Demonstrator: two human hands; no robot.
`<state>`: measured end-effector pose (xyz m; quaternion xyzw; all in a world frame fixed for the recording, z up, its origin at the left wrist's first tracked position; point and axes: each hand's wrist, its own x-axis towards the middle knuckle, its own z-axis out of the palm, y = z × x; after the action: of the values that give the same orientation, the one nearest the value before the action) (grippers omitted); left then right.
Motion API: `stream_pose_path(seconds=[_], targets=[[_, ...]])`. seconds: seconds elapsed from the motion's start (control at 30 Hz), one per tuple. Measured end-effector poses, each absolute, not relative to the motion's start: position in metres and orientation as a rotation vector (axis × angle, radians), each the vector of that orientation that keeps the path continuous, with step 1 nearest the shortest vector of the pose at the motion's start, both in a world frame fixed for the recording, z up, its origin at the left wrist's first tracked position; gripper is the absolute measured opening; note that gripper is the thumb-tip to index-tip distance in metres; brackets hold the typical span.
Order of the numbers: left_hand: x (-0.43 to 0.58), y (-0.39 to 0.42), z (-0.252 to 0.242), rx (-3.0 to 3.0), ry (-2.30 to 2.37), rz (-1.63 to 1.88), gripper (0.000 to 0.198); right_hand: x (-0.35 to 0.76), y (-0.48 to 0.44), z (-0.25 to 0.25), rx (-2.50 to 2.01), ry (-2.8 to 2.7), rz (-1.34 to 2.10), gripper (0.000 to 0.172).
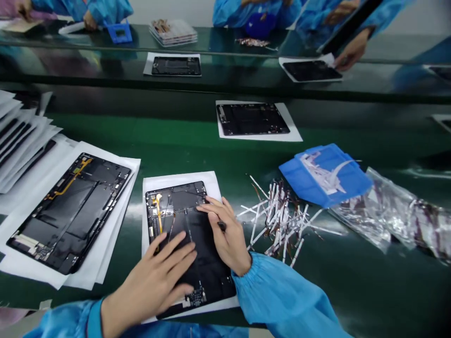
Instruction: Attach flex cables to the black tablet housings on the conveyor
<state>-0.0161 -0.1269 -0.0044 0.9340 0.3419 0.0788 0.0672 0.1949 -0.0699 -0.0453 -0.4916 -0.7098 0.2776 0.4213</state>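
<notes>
Green bench (169, 136), tablet frame (176, 220) under fingers (176, 251)

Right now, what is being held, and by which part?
The right hand grips a small dark tool in its fingers, only the tip showing; the left hand holds nothing, lying flat on a black tablet housing.

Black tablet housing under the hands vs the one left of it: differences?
The black tablet housing under the hands lies nearly square on a white sheet; the black tablet housing further left sits skewed on overlapping white sheets. The left hand and right hand cover the first, none the second. Both show yellow flex strips.
</notes>
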Motion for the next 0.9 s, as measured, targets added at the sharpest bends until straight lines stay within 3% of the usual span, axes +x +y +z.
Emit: stream_pose_path(seconds=[0.17,0.3,0.7,0.9], targets=[[-0.021,-0.156,-0.005,2.926,0.944,-0.038,0.080,0.194,-0.069,-0.043,-1.177,-1.766,0.712,0.024],[-0.021,-0.154,-0.009,2.953,0.879,-0.123,0.097,0.194,-0.068,-0.041,-1.171,-1.773,0.718,0.024],[-0.025,-0.148,-0.006,3.052,0.685,-0.249,0.111,0.192,-0.066,-0.044,-1.154,-1.791,0.742,0.024],[-0.017,-0.156,-0.005,3.119,0.784,-0.212,0.099,0.192,-0.066,-0.043,-1.167,-1.814,0.746,0.023]])
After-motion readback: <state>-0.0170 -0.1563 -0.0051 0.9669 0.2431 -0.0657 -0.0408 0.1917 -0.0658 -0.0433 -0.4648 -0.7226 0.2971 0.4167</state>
